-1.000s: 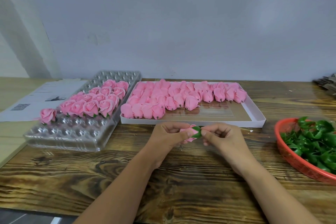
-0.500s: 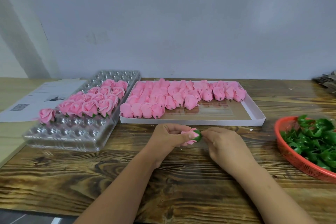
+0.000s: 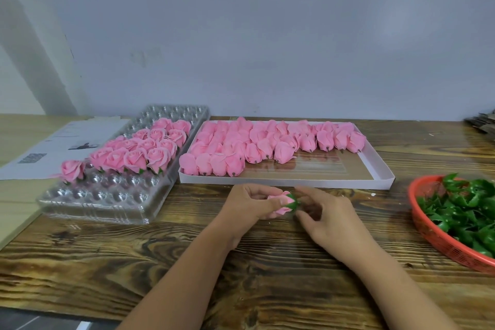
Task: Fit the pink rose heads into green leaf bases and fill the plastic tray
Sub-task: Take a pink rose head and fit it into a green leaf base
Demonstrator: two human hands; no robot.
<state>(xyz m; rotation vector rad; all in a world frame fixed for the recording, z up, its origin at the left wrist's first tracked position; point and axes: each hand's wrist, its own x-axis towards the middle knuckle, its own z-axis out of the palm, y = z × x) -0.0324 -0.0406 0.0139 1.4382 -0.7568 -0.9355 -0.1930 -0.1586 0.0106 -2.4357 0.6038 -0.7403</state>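
My left hand (image 3: 251, 205) grips a pink rose head (image 3: 281, 206) above the wooden table, its base turned to the right. A green leaf base (image 3: 292, 201) sits on that end, and my right hand (image 3: 325, 218) pinches it with thumb and fingertips. The clear plastic tray (image 3: 107, 195) lies at the left with several finished roses (image 3: 139, 151) in its far and middle cells; its near cells hold nothing. A white flat box (image 3: 375, 166) behind my hands carries several bare rose heads (image 3: 254, 140).
A red basket (image 3: 439, 238) full of green leaf bases (image 3: 466, 209) stands at the right edge. A printed sheet of paper (image 3: 61, 142) lies left of the tray. Some dark stacked items (image 3: 482, 123) sit at the far right by the wall.
My hands have drifted a little lower and nearer to me. The leaf base now sits further onto the rose head, and my right fingers have shifted around it.
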